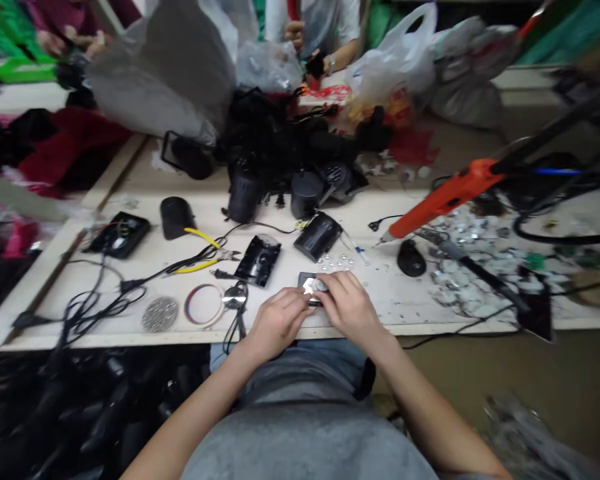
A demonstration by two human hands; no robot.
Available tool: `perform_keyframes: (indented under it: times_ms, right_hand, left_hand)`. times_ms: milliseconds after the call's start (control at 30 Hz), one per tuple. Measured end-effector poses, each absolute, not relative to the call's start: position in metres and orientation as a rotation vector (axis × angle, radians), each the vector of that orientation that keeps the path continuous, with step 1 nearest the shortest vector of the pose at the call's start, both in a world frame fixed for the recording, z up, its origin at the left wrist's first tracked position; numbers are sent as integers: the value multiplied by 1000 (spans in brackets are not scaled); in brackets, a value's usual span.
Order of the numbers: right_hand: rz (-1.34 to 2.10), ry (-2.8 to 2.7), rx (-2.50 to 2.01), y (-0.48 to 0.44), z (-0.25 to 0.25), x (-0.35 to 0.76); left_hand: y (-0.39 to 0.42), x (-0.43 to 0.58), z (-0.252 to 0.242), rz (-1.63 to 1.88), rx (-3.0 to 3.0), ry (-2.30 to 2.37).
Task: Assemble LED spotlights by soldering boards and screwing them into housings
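Observation:
At the front edge of the bench, a small dark square block with a shiny pale top (307,278) lies between my hands. My left hand (280,319) is closed, its fingertips pressed to the block's near left side. The fingers of my right hand (351,303) pinch a small round silvery piece (321,285) over the block's right part. Just beyond sit several small clear lens-like discs (336,261). Behind them are a black curved housing (318,237) and, to the left, an open black shell (259,260). My fingers partly cover the block.
Left of my hands are a tape roll (204,305), a dish of small metal parts (160,315), yellow-handled cutters (200,250) and black cables. An orange electric screwdriver (440,200) hangs at right, near scattered white parts (460,280). Black housings (300,147) pile up behind; a person (313,33) sits opposite.

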State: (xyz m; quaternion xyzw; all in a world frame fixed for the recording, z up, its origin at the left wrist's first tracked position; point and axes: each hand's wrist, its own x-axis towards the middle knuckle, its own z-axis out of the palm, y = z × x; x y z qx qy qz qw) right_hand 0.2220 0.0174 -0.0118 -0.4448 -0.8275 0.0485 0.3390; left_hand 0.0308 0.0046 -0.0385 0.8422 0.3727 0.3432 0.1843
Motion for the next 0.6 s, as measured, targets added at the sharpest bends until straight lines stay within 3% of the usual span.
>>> perform_keyframes:
  times_ms: [167,300,600]
  right_hand:
    - [297,-1831,-1296,7,19,242]
    - [503,-1735,-1416,5,9,250]
    - [240,-2032,-1295,19,-9,228]
  left_hand:
    - [7,31,-40,1013,2360,1036]
    - [7,31,-43,1032,2326,1016]
    - [5,31,-44,995,2359,1019]
